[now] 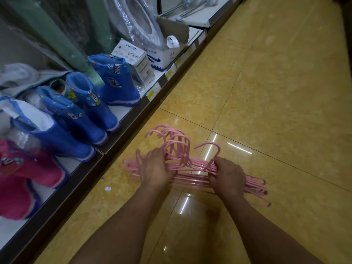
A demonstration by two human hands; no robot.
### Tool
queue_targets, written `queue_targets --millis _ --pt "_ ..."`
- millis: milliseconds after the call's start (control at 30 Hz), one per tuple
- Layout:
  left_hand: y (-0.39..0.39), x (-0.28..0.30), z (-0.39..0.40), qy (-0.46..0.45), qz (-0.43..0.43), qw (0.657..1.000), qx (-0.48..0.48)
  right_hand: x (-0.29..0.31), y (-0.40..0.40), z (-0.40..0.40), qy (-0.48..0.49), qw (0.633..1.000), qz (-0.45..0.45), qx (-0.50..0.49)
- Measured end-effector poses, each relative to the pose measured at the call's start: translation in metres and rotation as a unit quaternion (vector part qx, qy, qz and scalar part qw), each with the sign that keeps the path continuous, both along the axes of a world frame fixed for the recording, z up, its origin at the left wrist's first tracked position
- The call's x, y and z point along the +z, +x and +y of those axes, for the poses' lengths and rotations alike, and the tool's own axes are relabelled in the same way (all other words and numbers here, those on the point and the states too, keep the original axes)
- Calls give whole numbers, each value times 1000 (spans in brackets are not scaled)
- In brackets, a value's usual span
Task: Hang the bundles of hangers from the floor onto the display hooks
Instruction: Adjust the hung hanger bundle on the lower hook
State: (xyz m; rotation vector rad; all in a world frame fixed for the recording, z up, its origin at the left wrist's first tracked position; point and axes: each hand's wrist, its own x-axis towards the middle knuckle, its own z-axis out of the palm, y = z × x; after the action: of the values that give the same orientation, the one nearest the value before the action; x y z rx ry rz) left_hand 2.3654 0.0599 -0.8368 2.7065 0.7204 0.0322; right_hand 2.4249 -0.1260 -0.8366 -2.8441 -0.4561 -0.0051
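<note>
While held low over the yellow tiled floor (266,92), bundle of pink hangers (192,168) at about 6 o'clock of the view, bars running from 9 to 4 o'clock, hooks fanned upward toward 12; whether the underside touches the tiles cannot be told. Gripped near its left end by the left hand (156,168), fingers curled round the bars just below the cluster of hooks, thumb stretched out toward 11 o'clock. Gripped further along by the right hand (227,176), fingers clenched round the bars beside one separate hook standing up at its 11 o'clock. Hanger shoulders sticking out past the right hand toward 4 o'clock. At 9 to 11 o'clock of the bundle, a low white shelf (122,109) with a dark front edge and yellow price tags, carrying blue rubber boots (114,80) in a row and a pink boot (24,178) at the far left. Further along the shelf toward 12 o'clock, a small white carton (137,58), an open cardboard box (167,54) and plastic-wrapped goods (137,18) leaning behind.
</note>
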Motion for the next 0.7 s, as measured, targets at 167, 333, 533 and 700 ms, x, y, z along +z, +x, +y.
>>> queue_targets --millis 167,333,533,700 --pt "0 9 -12 -64 -38 996 -58 -3 5 6 -21 997 -22 75" --pt "8 17 -42 -105 60 989 -81 -6 -4 34 -68 974 22 216" --pt "-16 -8 -46 -128 55 990 -35 -25 -16 25 -201 941 97 254" --pt "-8 10 -48 -119 27 992 -19 -8 -14 32 -87 985 96 113"
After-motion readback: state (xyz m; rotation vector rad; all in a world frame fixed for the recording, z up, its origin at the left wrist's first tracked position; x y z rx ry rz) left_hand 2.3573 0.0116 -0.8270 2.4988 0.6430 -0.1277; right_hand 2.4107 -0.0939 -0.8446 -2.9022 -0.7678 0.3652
